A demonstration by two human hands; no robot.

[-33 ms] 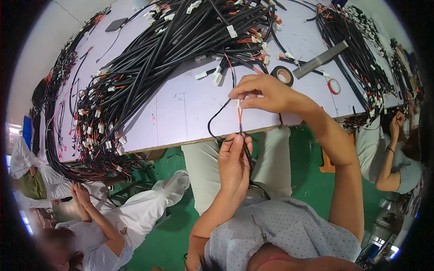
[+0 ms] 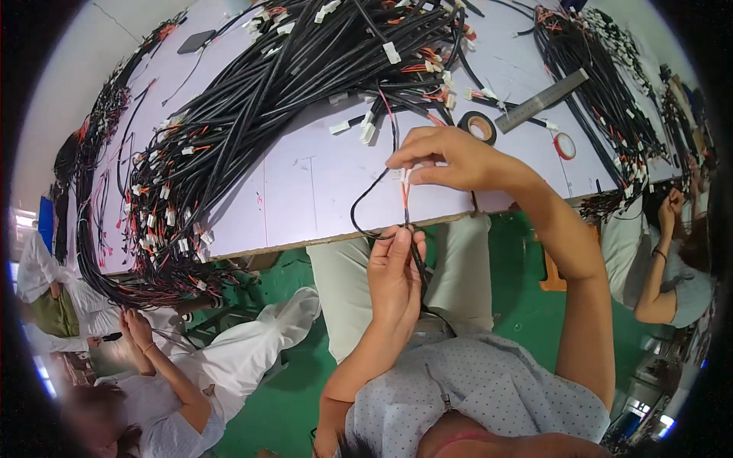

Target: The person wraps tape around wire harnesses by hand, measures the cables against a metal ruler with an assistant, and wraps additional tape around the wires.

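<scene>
My left hand (image 2: 393, 271) pinches a black cable (image 2: 418, 259) just off the table's front edge; its tail runs down toward my lap. From the cable's end, orange and white wires (image 2: 405, 197) lead up to a small white connector (image 2: 400, 175). My right hand (image 2: 450, 159) grips that connector between thumb and fingers, just above the table edge. A thin black wire (image 2: 354, 206) loops out to the left between the two hands. Another thin black and red lead (image 2: 394, 122) runs upward from the right hand's fingertips toward the cable pile.
A big heap of black cables (image 2: 282, 84) with white connectors covers the table (image 2: 290, 191). Right of my hand lie black tape (image 2: 489, 140), a metal ruler (image 2: 542, 100) and red-edged tape (image 2: 564, 146). More cables (image 2: 588, 84) lie at far right. Other people work at both sides.
</scene>
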